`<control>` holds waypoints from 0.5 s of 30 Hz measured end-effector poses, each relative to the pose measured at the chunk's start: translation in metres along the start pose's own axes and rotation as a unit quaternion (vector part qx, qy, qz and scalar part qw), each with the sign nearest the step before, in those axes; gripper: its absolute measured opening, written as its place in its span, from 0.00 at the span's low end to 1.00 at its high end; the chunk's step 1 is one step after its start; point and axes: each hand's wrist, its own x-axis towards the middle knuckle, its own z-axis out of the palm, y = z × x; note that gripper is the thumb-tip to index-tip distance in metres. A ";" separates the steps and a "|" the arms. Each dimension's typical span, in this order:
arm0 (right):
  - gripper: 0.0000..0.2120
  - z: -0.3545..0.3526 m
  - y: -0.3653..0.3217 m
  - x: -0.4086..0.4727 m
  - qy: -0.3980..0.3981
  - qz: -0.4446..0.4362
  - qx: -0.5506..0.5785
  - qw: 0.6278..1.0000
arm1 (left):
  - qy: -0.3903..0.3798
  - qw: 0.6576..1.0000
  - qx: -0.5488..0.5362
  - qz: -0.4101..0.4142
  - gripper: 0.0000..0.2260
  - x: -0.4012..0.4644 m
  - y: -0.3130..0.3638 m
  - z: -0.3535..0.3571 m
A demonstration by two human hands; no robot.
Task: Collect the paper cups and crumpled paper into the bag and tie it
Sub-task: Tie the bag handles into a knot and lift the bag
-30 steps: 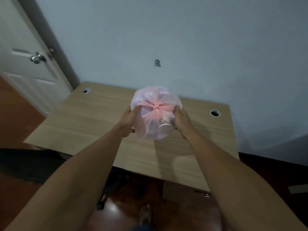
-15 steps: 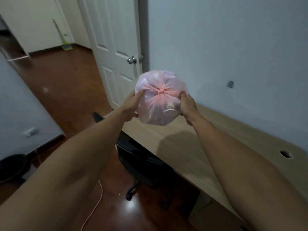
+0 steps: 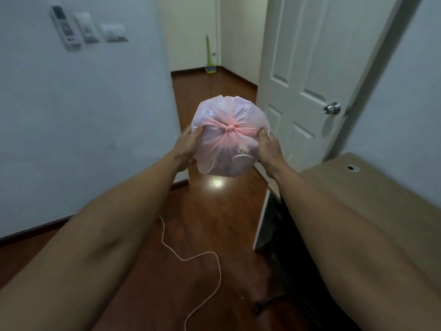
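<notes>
Bag (image 3: pixel 230 137), knotted shut, hangs in mid-air above the floor (image 3: pixel 202 235), between both grips: left hand (image 3: pixel 187 145) and right hand (image 3: pixel 269 149) clasp opposite sides equally. Bench (image 3: pixel 358 187) lies to the right.

One tied pink bag (image 3: pixel 230 137) is showing at centre, with two hands, the left hand (image 3: pixel 187 145) at nine o'clock and the right hand (image 3: pixel 269 146) at three o'clock. One cup rim (image 3: pixel 244 157) is showing through the plastic. One door (image 3: pixel 317 68), one desk (image 3: pixel 372 187), one cord (image 3: pixel 191 258) and one broom (image 3: pixel 210 58) are appearing.
</notes>
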 end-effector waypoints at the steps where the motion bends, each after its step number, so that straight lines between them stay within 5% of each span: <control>1: 0.21 0.027 -0.003 0.004 -0.012 -0.001 -0.006 1.000 | 0.014 1.000 0.000 -0.008 0.25 0.007 -0.006 -0.024; 15: 0.23 0.308 -0.008 0.049 -0.190 0.014 -0.017 0.982 | 0.224 0.973 0.005 -0.055 0.23 0.068 -0.088 -0.257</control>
